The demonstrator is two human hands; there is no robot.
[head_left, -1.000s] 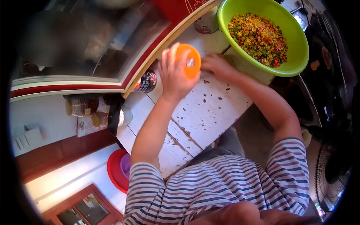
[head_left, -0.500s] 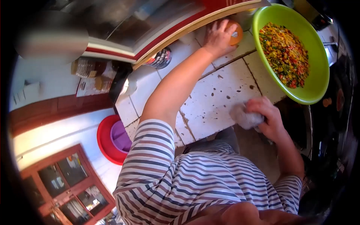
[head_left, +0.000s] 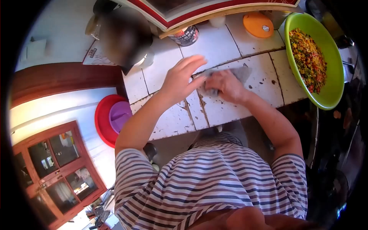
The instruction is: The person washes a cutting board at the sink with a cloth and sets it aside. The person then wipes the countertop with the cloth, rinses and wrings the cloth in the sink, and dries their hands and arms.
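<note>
My right hand (head_left: 226, 86) presses a grey cloth (head_left: 242, 73) against the white tiled counter (head_left: 264, 73), with its fingers closed on it. Dark specks and bits lie on the tiles around the cloth. Just left of the cloth, my left hand (head_left: 182, 78) hovers with fingers stretched and nothing in it. An orange lid (head_left: 258, 25) on a container stands at the counter's back. To its right, a large green bowl (head_left: 335, 76) holds chopped, colourful pieces.
A dark printed tub (head_left: 186, 36) stands by the wood-edged cabinet (head_left: 230, 10). Left of the counter are a red basin (head_left: 101, 120) with a purple one (head_left: 119, 115) inside and a glazed wooden cupboard (head_left: 57, 176). Dark appliances line the right.
My left hand has let go of the orange-lidded container at the back and moved left. My right hand has brought the cloth from the front edge onto the tiles. The view has shifted.
</note>
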